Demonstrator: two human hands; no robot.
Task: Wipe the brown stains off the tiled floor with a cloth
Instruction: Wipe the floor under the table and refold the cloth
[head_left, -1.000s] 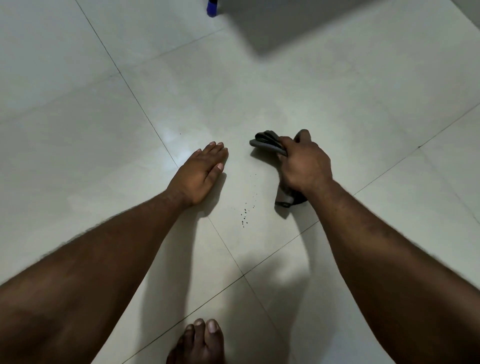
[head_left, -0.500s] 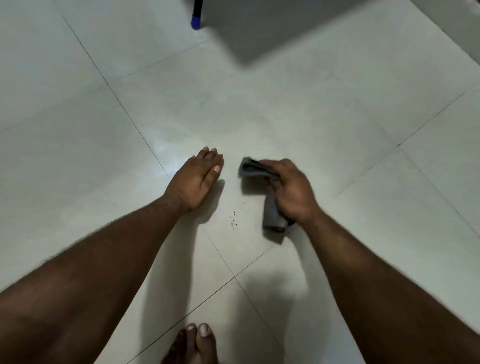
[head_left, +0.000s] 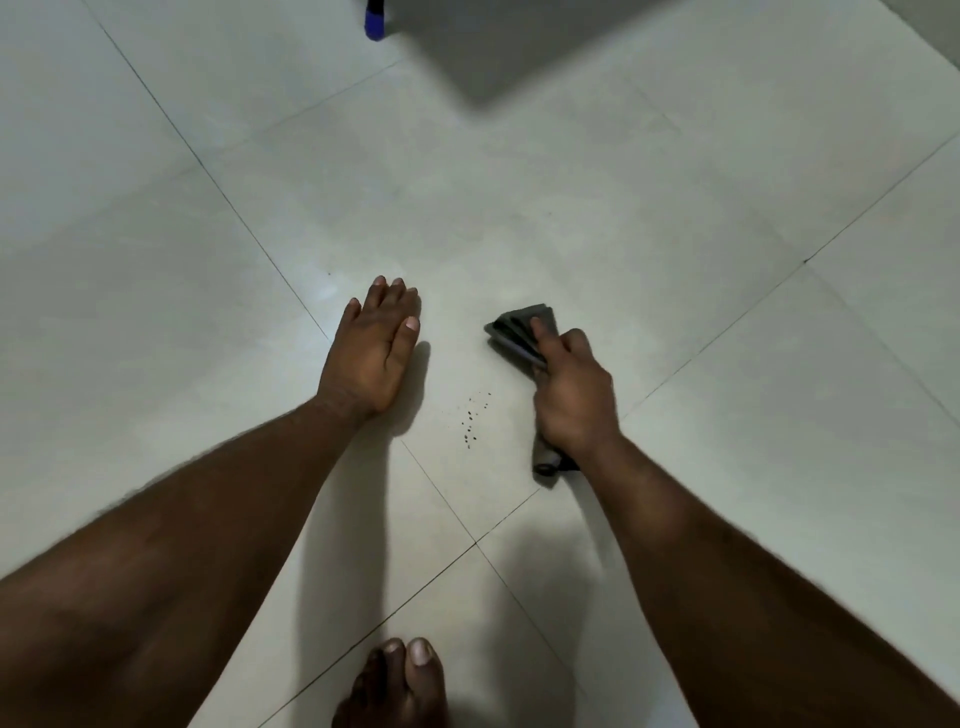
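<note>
Head view: your hands flank the stains (head_left: 475, 418) on the floor (head_left: 675, 218).
Left hand (head_left: 376, 353) flat, fingers straight; right hand (head_left: 574, 400) grasps the cloth (head_left: 519, 327).

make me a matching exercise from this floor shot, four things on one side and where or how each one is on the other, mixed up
Things:
1. left hand
2. cloth
3. stains
4. foot

States:
A. small dark specks on the tile between the two hands
B. folded and gripped in the right hand
C. toes showing at the bottom edge of the view
D. flat on the floor, fingers straight

Pairs: 1-D, 2-B, 3-A, 4-C
</note>
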